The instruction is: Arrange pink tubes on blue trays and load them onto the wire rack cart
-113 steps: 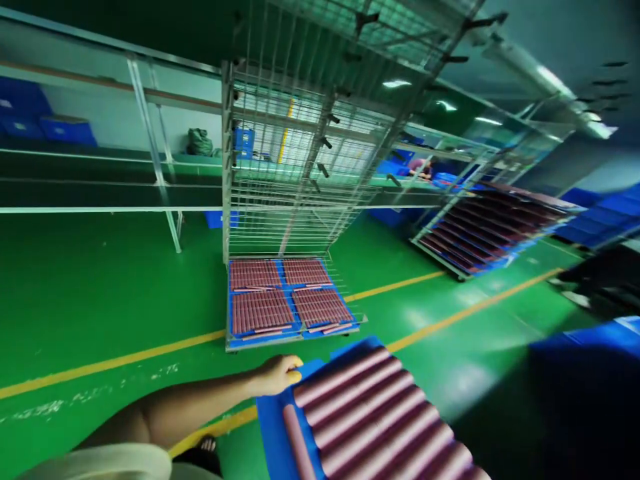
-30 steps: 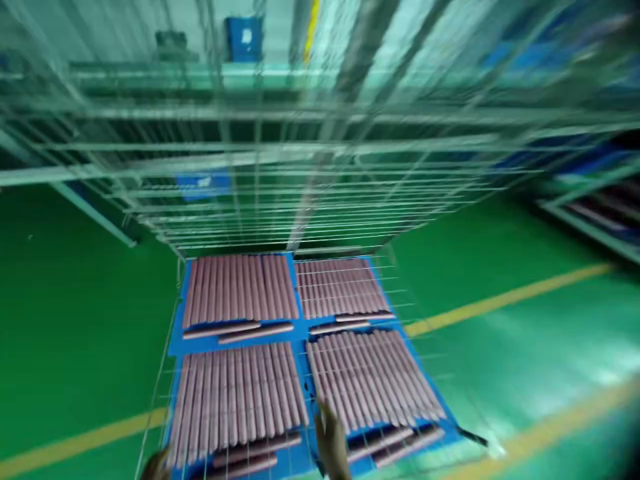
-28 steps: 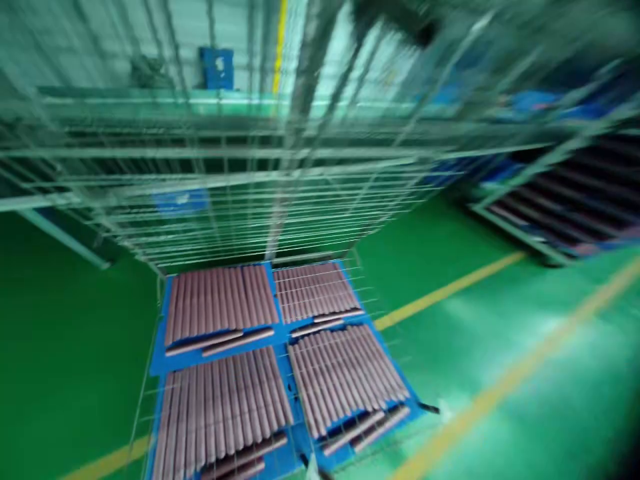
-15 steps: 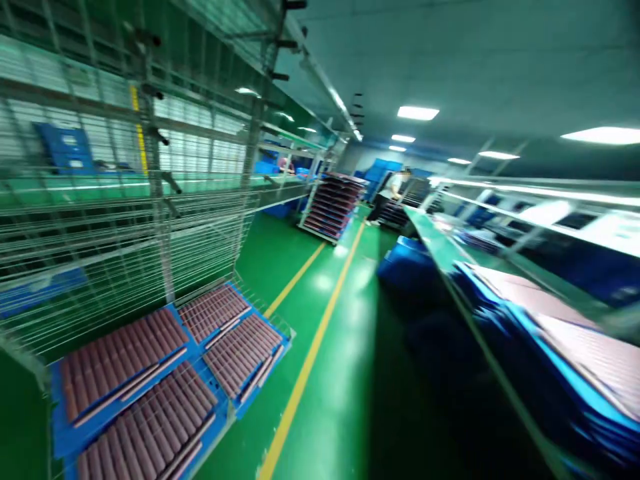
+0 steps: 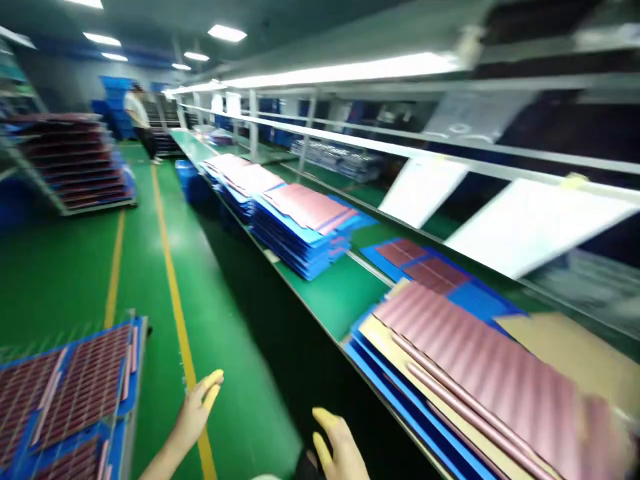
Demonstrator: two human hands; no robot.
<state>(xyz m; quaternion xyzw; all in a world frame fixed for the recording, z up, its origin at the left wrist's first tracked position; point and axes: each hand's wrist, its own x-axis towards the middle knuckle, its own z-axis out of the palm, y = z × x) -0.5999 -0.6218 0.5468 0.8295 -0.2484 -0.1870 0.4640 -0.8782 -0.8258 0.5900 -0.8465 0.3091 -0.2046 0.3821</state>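
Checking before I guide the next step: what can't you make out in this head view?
Pink rods on the nearest blue tray stack: far end blurred, cut off by the right edge.
Right hand: wrist cut off by the bottom edge.
Rack tray: cut off by the left and bottom edges.
Distant person: too small to see what their hands hold.
White sheets: blurred, any markings unreadable.

Yellow fingertip cots (image 5: 213,381) on both hands' fingers (image 5: 325,420)
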